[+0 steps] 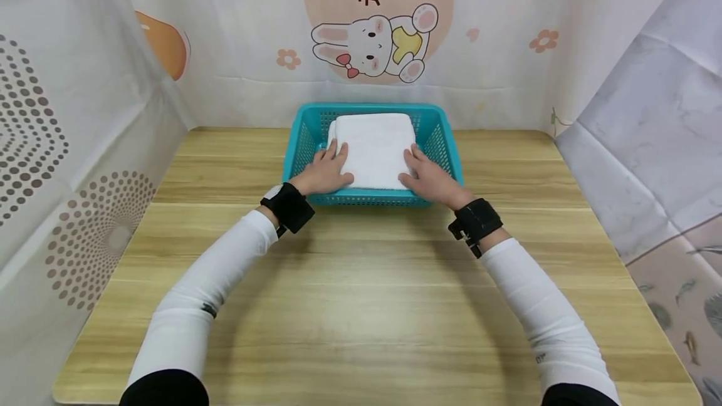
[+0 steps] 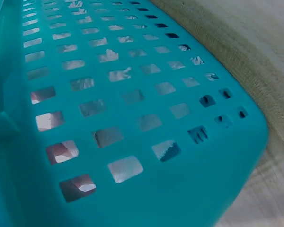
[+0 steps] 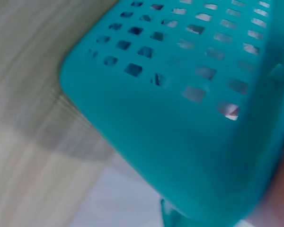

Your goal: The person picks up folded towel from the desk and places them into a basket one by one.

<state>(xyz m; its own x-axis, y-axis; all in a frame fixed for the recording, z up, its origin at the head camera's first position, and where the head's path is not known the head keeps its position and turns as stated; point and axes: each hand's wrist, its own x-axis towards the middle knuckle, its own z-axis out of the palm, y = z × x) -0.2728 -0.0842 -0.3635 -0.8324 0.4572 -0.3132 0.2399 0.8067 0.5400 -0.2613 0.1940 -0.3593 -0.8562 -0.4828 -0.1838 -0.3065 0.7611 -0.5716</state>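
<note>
A folded white towel (image 1: 376, 146) lies inside a teal plastic basket (image 1: 369, 197), with another white layer showing along its left edge. My left hand (image 1: 325, 171) reaches over the basket's near left rim, its spread fingers and thumb touching the towel's left side. On the opposite side my right hand (image 1: 430, 177) rests its fingers and thumb against the towel's right edge. Both wrist views are filled by the basket's perforated wall, seen up close as the left-side wall (image 2: 146, 99) and right-side wall (image 3: 146, 109). White cloth shows through its holes; the fingertips' undersides are hidden.
The basket stands at the back of a wood-grain table (image 1: 361, 293), close to a hanging cloth backdrop (image 1: 237, 55) printed with a rabbit. More printed sheets hang at the left (image 1: 84, 143) and right (image 1: 654, 143) of the table.
</note>
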